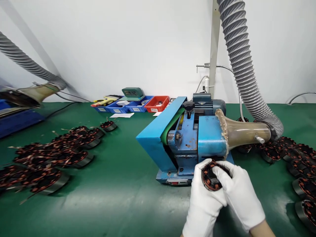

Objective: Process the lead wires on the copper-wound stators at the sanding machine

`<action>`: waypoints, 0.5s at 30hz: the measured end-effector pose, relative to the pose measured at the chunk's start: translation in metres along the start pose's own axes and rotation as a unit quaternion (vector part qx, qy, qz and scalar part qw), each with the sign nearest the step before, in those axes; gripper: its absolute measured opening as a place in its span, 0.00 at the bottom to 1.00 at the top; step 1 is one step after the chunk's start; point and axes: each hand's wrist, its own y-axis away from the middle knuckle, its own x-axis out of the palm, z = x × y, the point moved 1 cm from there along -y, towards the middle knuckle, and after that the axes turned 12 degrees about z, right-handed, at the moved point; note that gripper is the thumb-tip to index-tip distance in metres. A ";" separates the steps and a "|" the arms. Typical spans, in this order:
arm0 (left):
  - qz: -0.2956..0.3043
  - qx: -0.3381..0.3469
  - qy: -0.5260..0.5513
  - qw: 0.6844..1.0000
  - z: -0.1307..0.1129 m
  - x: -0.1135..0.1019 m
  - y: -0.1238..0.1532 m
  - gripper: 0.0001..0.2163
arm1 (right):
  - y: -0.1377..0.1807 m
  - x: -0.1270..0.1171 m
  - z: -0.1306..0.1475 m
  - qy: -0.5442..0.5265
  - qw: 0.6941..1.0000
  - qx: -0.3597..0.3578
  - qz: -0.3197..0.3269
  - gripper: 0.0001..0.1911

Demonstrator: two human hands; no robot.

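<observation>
Both my hands wear white gloves and together grip one round copper-wound stator point(211, 176) just in front of the blue belt sander point(184, 140). My left hand point(203, 200) wraps its fingers round the stator's left side. My right hand point(240, 192) closes over its right and top side. The stator sits close to the sander's front edge, below the clear dust hood point(243, 133); I cannot tell whether it touches the machine.
Several stators point(53, 156) lie spread on the green mat at the left, and several more stators point(295, 161) lie at the right. A grey ribbed hose point(243, 65) rises from the hood. Blue bins point(124, 106) and a red bin point(157, 103) stand by the wall.
</observation>
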 end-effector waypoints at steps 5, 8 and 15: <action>-0.019 -0.151 0.141 0.978 0.006 -0.009 0.030 0.07 | 0.033 0.015 -0.012 0.053 0.994 -0.051 -0.083 0.15; -0.004 -0.181 0.190 0.965 0.007 -0.008 0.026 0.08 | 0.031 0.019 -0.017 0.062 0.994 -0.045 -0.078 0.15; 0.037 -0.019 0.007 0.999 0.003 -0.006 -0.017 0.10 | -0.006 0.007 -0.007 0.005 0.999 -0.012 -0.031 0.14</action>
